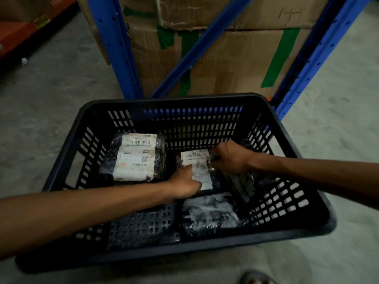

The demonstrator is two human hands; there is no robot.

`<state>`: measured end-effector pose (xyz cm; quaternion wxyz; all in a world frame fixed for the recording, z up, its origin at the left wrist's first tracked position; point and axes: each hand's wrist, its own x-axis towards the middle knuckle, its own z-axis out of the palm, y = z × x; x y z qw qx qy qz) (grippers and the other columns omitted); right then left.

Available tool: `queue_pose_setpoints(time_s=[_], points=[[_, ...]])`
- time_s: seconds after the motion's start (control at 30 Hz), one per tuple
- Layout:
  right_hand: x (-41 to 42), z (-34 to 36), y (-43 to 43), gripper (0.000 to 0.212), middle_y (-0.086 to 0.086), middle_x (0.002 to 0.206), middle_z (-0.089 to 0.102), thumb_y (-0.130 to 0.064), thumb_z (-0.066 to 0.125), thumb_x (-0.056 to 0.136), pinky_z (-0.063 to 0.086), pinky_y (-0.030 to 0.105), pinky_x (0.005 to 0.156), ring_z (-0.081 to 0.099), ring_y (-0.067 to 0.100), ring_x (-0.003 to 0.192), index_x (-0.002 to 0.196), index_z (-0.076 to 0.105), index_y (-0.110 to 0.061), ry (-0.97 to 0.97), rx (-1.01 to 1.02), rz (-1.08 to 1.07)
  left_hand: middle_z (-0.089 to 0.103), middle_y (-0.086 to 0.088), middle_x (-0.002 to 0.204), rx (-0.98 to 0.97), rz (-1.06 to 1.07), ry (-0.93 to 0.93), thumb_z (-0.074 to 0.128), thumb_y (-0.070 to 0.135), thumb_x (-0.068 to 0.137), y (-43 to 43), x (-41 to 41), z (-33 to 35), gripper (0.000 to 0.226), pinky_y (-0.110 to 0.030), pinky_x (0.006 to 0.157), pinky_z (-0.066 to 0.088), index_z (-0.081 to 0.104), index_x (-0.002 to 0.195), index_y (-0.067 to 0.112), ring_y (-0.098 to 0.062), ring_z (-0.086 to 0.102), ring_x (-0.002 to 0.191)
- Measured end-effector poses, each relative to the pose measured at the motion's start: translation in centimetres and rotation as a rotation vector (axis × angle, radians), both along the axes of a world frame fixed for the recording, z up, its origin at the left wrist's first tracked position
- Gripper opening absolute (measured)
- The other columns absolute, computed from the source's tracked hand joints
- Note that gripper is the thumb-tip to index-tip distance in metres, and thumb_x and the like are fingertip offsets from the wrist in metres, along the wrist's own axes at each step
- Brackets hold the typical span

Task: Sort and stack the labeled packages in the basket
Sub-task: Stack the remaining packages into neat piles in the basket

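Note:
A black slotted plastic basket (67, 160) stands on the floor in front of me. At its back left lies a large black-wrapped package (135, 156) with a white barcode label facing up. In the middle sits a smaller labeled package (198, 162), gripped from both sides: my left hand (185, 182) holds its near left edge and my right hand (230, 158) holds its far right edge. Another wrapped package (209, 214) lies at the front of the basket, below the held one. A thin package (244, 185) leans on edge against the right wall, partly hidden by my right hand.
Blue metal rack uprights (117, 48) and a diagonal brace stand right behind the basket, with large cardboard boxes (235, 58) marked with green tape between them. An orange rack beam (24, 27) is at the upper left. Grey concrete floor surrounds the basket. A sandalled foot (256, 277) shows at the bottom edge.

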<state>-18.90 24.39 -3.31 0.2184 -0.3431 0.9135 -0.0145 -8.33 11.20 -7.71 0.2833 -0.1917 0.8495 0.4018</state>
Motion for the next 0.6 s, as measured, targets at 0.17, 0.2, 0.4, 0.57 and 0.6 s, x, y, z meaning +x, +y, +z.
queue_pose_setpoints(time_s=[0.17, 0.2, 0.4, 0.57, 0.6], points=[[6.3, 2.1, 5.2, 0.046, 0.015, 0.087, 0.075, -0.047, 0.052, 0.095, 0.056, 0.032, 0.064, 0.07, 0.024, 0.073, 0.09, 0.073, -0.006, -0.176, 0.119, 0.049, 0.029, -0.004, 0.165, 0.109, -0.076, -0.189, 0.059, 0.04, 0.082, 1.4, 5.4, 1.1, 0.088, -0.029, 0.104, 0.039, 0.02, 0.159, 0.022, -0.022, 0.037, 0.145], [7.1, 1.9, 5.7, 0.049, 0.016, 0.097, 0.074, -0.05, 0.049, 0.095, 0.055, 0.033, 0.073, 0.07, 0.027, 0.085, 0.097, 0.072, -0.007, -0.159, 0.184, 0.081, 0.045, -0.001, 0.155, 0.143, -0.083, -0.196, 0.059, 0.037, 0.084, 1.7, 5.8, 1.0, 0.072, -0.023, 0.098, 0.041, 0.04, 0.151, 0.023, -0.017, 0.049, 0.134], [7.9, 0.9, 5.4, 0.054, 0.014, 0.143, 0.055, -0.034, 0.055, 0.095, 0.044, 0.032, 0.099, 0.058, 0.027, 0.118, 0.141, 0.05, -0.006, -0.644, 0.281, -0.119, 0.064, 0.005, 0.089, 0.091, -0.06, -0.211, 0.067, 0.038, 0.073, 2.3, 5.9, 1.1, 0.017, -0.019, 0.067, 0.044, 0.058, 0.073, 0.023, -0.014, 0.056, 0.077], [7.0, 0.7, 5.5, 0.041, 0.014, 0.102, 0.07, -0.009, 0.071, 0.084, 0.057, 0.032, 0.067, 0.065, 0.022, 0.08, 0.122, 0.064, 0.005, -0.73, 0.174, -0.253, 0.072, -0.004, 0.106, 0.026, -0.085, -0.232, 0.073, 0.024, 0.082, 1.8, 6.0, 2.4, 0.036, -0.017, 0.055, 0.041, 0.069, 0.117, 0.014, -0.01, 0.054, 0.071], [6.7, 0.7, 5.6, 0.041, 0.016, 0.108, 0.072, -0.006, 0.074, 0.081, 0.058, 0.036, 0.077, 0.067, 0.025, 0.087, 0.12, 0.065, 0.003, -0.722, 0.138, -0.247, 0.07, -0.007, 0.115, 0.067, -0.049, -0.249, 0.076, 0.017, 0.08, 1.4, 5.8, 2.8, 0.047, -0.018, 0.053, 0.042, 0.065, 0.126, 0.013, -0.01, 0.055, 0.072]])
